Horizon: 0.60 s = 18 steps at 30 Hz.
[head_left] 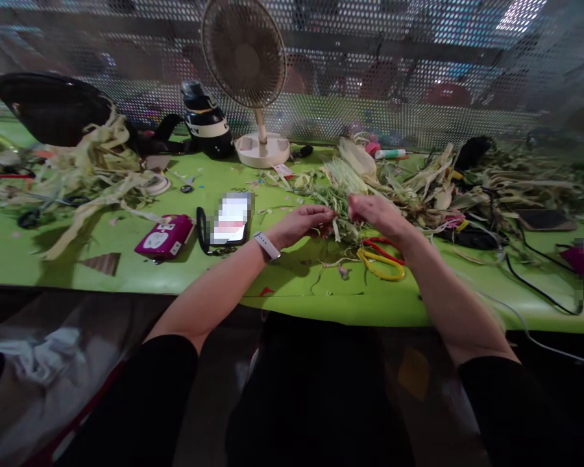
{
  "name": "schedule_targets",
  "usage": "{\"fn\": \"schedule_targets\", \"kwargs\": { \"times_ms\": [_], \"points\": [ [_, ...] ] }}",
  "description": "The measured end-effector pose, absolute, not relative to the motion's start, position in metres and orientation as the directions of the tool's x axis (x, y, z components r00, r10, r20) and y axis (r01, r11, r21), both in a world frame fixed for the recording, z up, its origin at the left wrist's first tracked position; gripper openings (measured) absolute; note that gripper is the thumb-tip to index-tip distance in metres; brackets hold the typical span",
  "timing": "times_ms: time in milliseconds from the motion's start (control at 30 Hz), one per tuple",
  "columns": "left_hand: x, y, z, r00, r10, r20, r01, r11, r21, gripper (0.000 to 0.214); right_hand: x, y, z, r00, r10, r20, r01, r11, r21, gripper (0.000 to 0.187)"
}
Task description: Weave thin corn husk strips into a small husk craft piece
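My left hand, with a pale band on its wrist, is closed in a pinch beside a pile of green plant strips. What lies between its fingertips is too small to make out. Just right of it, my right hand is curled closed above the same strips, slightly blurred, and its grip is hidden. Below the right hand lie looped handles, one yellow and one red, which look like scissors. Small plant scraps are scattered on the green tabletop in front of my hands.
A fan and a black bottle stand at the back. Left of my hands are a phone, a magenta box-shaped item and dried husks. More leaves and a black cable lie to the right.
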<state>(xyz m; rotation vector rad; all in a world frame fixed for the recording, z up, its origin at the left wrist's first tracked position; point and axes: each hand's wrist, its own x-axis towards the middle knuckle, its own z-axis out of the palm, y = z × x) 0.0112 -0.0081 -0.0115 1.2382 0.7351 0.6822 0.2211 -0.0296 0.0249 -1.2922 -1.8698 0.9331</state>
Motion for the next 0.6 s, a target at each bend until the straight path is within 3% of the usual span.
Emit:
{"fn": "schedule_targets", "kwargs": {
  "times_ms": [133,367,600],
  "points": [
    [0.0135,-0.0057,-0.0116,0.563,0.814,-0.142,-0.154,0.272,0.95,0.015,0.2256,-0.0285,0.0301,-0.453,0.885,0.111,0.55,0.375,-0.746,0.047],
    [0.0127,-0.0049,-0.0111,0.585,0.796,-0.155,-0.151,0.295,0.943,0.009,0.2294,-0.0234,0.0255,-0.55,0.83,0.096,0.546,0.444,-0.711,0.023],
    [0.014,-0.0106,-0.0138,0.527,0.849,0.046,0.02,-0.067,0.998,0.027,0.2257,-0.0245,0.0223,-0.525,0.806,0.273,0.618,0.582,-0.528,0.012]
  ]
}}
